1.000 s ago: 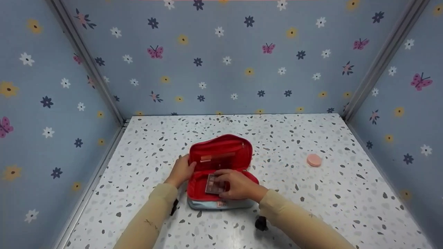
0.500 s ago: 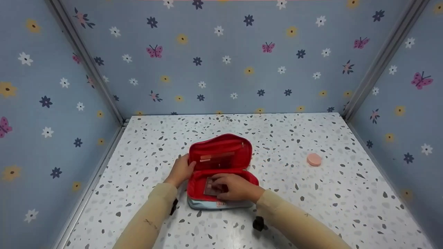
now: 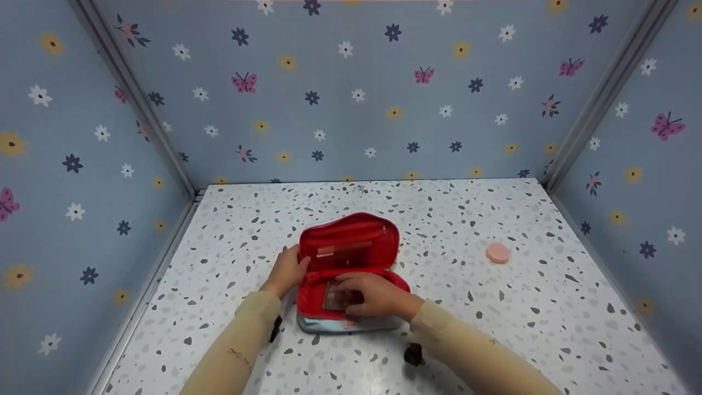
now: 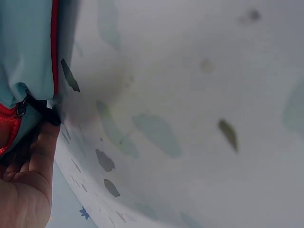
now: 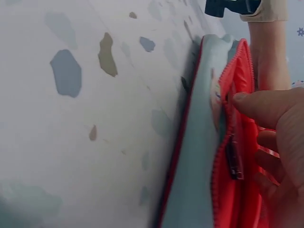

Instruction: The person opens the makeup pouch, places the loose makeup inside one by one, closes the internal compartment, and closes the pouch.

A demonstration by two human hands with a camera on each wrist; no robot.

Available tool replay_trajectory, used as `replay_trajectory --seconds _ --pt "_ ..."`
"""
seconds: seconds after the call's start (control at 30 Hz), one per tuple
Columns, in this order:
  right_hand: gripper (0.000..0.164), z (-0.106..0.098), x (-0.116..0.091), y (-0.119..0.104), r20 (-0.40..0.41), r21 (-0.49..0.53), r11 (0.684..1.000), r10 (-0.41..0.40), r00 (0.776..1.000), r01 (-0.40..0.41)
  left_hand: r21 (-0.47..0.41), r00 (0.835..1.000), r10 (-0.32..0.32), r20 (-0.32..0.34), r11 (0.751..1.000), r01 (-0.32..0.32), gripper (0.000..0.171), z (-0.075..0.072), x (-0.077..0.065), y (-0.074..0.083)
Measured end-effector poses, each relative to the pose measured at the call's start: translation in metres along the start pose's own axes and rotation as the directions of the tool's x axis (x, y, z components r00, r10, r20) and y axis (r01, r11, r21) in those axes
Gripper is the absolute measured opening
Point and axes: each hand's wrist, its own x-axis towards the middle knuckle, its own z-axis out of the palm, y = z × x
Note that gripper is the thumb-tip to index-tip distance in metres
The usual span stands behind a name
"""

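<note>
A cosmetic bag, pale blue outside and red inside, lies unzipped with its lid folded back. My left hand grips the lid's left edge, thumb on the red lining and fingers behind it. Inside the bag's base lies a flat, clear-topped eyeshadow palette, partly covered by my right hand. In the right wrist view that hand's fingers are loosely bent and spread over the opening, and the thumb is at the front rim near the palette. A slim orange-ended tube shows in the lid's pocket.
A round pink case sits to the right on the speckled white table. Flower-patterned panels enclose the back and both sides. A black zipper pull hangs by my left fingers.
My right hand has lowered the palette flat into the bag's base, and its fingers have loosened from it. My left hand keeps its grip on the lid.
</note>
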Motion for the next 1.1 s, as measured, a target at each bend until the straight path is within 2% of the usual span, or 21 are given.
replay_trajectory --seconds 0.1,0.2,0.23,0.33,0.47,0.5,0.57,0.67,0.7,0.77,0.87,0.93,1.0,1.1 --pt "0.047 -0.009 -0.006 0.003 -0.037 0.005 1.000 0.013 0.999 -0.013 0.013 1.000 0.010 -0.003 1.000 -0.010 0.029 0.001 0.002 -0.005" --pt "0.051 -0.016 -0.012 0.008 -0.074 0.018 0.999 0.029 0.997 -0.028 0.009 1.000 0.021 -0.006 1.000 -0.021 0.027 0.005 0.008 -0.019" --pt "0.052 -0.018 -0.014 0.009 -0.083 0.033 0.999 0.035 0.996 -0.032 0.015 1.000 -0.005 -0.002 1.000 0.005 0.027 0.004 0.007 -0.013" --pt "0.055 -0.025 -0.020 0.015 -0.113 0.055 0.998 0.044 0.993 -0.038 0.007 1.000 -0.001 -0.006 1.000 0.002 0.026 0.006 0.009 -0.018" --pt "0.058 -0.034 -0.027 0.022 -0.161 0.063 0.998 0.039 0.986 -0.029 0.036 1.000 0.002 -0.013 0.999 -0.001 0.027 0.004 0.006 -0.010" --pt "0.058 -0.037 -0.030 0.024 -0.170 0.068 0.997 0.043 0.985 -0.031 0.042 1.000 -0.018 -0.010 0.999 0.018 0.027 0.002 0.003 0.000" --pt "0.059 -0.041 -0.034 0.028 -0.191 0.071 0.997 0.046 0.980 -0.033 0.045 1.000 -0.030 -0.002 0.999 0.030 0.027 0.000 0.000 0.010" --pt "0.060 -0.047 -0.040 0.035 -0.218 0.082 0.996 0.050 0.975 -0.033 0.033 0.999 -0.050 0.002 0.998 0.050 0.028 -0.002 -0.003 0.018" --pt "0.060 -0.049 -0.042 0.037 -0.227 0.088 0.996 0.047 0.973 -0.028 0.038 0.999 -0.050 -0.001 0.998 0.050 0.027 -0.002 -0.003 0.017" --pt "0.061 -0.053 -0.046 0.043 -0.247 0.085 0.996 0.036 0.968 -0.015 0.049 1.000 -0.017 -0.021 0.999 0.018 0.026 0.001 0.000 0.005" --pt "0.062 -0.058 -0.053 0.050 -0.265 0.094 0.995 0.042 0.963 -0.017 0.055 1.000 -0.004 -0.028 0.998 0.005 0.025 0.001 0.000 0.005" --pt "0.063 -0.061 -0.057 0.054 -0.275 0.093 0.995 0.052 0.960 -0.027 0.044 1.000 -0.017 -0.022 0.999 0.018 0.025 0.000 -0.001 0.008" --pt "0.064 -0.064 -0.061 0.059 -0.283 0.106 0.994 0.062 0.957 -0.033 0.037 0.998 -0.068 0.000 0.997 0.068 0.026 -0.003 -0.005 0.022" --pt "0.063 -0.068 -0.067 0.066 -0.304 0.105 0.994 0.053 0.951 -0.022 0.044 0.994 -0.106 0.012 0.994 0.105 0.026 -0.003 -0.006 0.027"
